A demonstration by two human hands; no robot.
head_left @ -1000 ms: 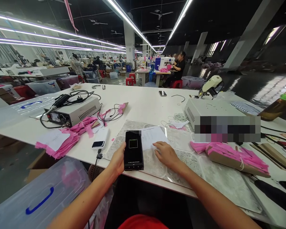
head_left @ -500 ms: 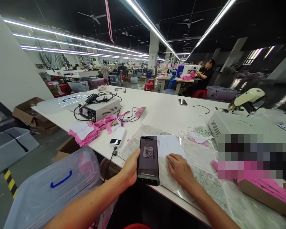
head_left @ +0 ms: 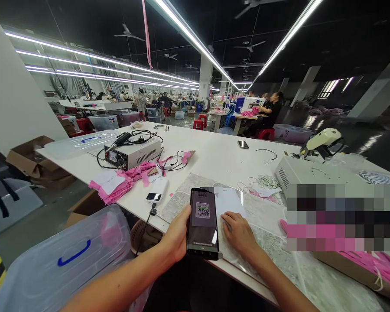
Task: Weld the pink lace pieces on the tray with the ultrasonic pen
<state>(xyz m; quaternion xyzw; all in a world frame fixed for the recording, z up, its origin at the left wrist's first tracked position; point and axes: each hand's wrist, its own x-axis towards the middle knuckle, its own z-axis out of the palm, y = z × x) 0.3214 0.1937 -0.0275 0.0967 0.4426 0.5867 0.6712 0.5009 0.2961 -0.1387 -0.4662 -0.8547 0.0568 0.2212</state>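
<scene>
A dark smartphone (head_left: 203,227) stands tilted up in my left hand (head_left: 177,236), which is wrapped round its left side. Its screen shows a QR code in a frame. Behind the phone lies a white paper sheet (head_left: 230,201), partly hidden by it. My right hand (head_left: 238,232) rests at the lower edge of the sheet with fingers bent together; a small dark thing shows between thumb and fingers, too small to name. Under both lies a marbled grey mat (head_left: 276,242). A white power bank (head_left: 157,190) with a small lit display lies left of the phone.
Pink fabric strips (head_left: 117,190) lie beside a grey control box (head_left: 133,151) with cables. Another phone (head_left: 243,144) lies farther back. A large machine casing (head_left: 299,173) and a carton (head_left: 344,273) of pink pieces stand right. A lidded plastic bin (head_left: 65,242) stands left.
The view has shifted slightly, so the table appears a little lower and farther left. The phone stays in my left hand, and its screen now shows green marking on the QR code.
</scene>
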